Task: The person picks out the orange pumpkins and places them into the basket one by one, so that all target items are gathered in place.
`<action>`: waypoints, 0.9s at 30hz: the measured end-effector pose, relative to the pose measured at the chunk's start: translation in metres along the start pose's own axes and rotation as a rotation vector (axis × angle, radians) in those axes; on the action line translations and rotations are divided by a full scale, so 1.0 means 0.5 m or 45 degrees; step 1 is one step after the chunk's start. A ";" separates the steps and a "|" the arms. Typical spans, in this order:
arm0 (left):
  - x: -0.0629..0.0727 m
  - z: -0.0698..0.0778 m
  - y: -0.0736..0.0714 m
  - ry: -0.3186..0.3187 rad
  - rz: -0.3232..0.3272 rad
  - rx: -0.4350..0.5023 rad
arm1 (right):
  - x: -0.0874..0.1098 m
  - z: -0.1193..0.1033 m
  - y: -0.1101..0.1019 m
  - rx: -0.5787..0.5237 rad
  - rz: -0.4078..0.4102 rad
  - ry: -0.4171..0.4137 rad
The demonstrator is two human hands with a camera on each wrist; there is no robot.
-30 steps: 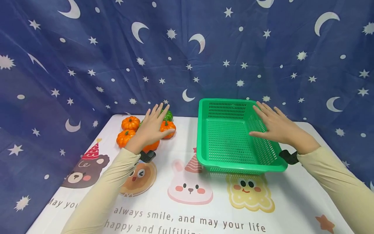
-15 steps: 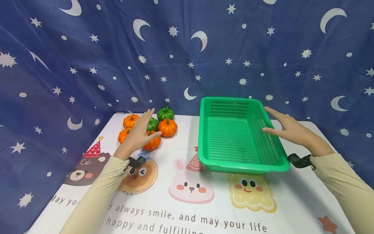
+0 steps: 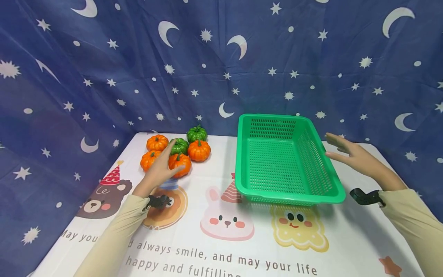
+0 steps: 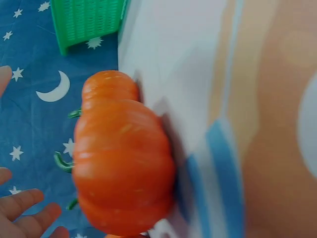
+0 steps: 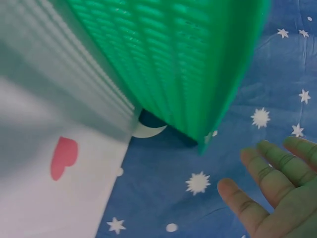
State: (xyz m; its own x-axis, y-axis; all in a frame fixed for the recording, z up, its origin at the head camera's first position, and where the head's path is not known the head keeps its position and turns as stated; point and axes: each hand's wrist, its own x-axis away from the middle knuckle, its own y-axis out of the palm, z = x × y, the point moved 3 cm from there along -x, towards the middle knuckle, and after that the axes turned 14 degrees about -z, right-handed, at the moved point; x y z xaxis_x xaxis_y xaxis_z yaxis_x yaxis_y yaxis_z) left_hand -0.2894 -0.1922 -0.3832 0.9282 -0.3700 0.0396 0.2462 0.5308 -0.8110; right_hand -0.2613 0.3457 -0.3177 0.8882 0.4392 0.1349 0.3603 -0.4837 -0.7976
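My left hand (image 3: 159, 169) hovers at the near side of the small pumpkins, fingers spread and holding nothing. Closest to it is an orange pumpkin (image 3: 181, 166), which fills the middle of the left wrist view. Behind stand an orange pumpkin (image 3: 199, 151), a green pumpkin (image 3: 197, 134) and a second green pumpkin (image 3: 180, 147). Two more orange ones lie to the left, one partly hidden by the hand. My right hand (image 3: 360, 157), relaxed and holding nothing, is just right of the green plastic basket (image 3: 290, 198), apart from its rim. Nothing lies in the basket.
A white tablecloth (image 3: 221, 177) printed with cartoon animals and lettering covers the table. Right behind it hangs a dark blue curtain (image 3: 194, 54) with moons and stars. Each wrist carries a black camera strap.
The left hand has come down and back toward the near pumpkin, uncovering the green ones. The right hand has shifted right, from over the basket's edge to outside it. Basket and pumpkins stay put.
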 end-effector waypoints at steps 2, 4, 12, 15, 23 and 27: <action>0.000 -0.006 0.004 -0.013 -0.002 0.023 | 0.003 0.009 0.004 -0.014 0.011 -0.021; 0.000 -0.011 0.008 -0.027 -0.001 0.042 | 0.007 0.017 0.008 -0.021 0.022 -0.044; 0.001 -0.029 0.020 -0.035 -0.006 0.049 | 0.012 0.055 0.032 -0.063 0.049 -0.099; -0.001 -0.033 0.025 -0.049 -0.023 0.042 | 0.014 0.066 0.040 -0.118 0.064 -0.147; -0.001 -0.041 0.030 -0.068 -0.046 0.016 | 0.020 0.084 0.058 -0.309 0.113 -0.160; -0.001 -0.044 0.030 -0.067 -0.052 0.003 | 0.019 0.098 0.064 -0.416 0.124 -0.145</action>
State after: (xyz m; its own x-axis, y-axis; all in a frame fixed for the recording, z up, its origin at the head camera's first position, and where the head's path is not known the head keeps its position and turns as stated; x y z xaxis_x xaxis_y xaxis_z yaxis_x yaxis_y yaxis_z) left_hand -0.2925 -0.2008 -0.4085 0.9309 -0.3503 0.1032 0.2843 0.5177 -0.8069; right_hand -0.2555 0.3714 -0.3706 0.8920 0.4519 -0.0140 0.3639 -0.7359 -0.5709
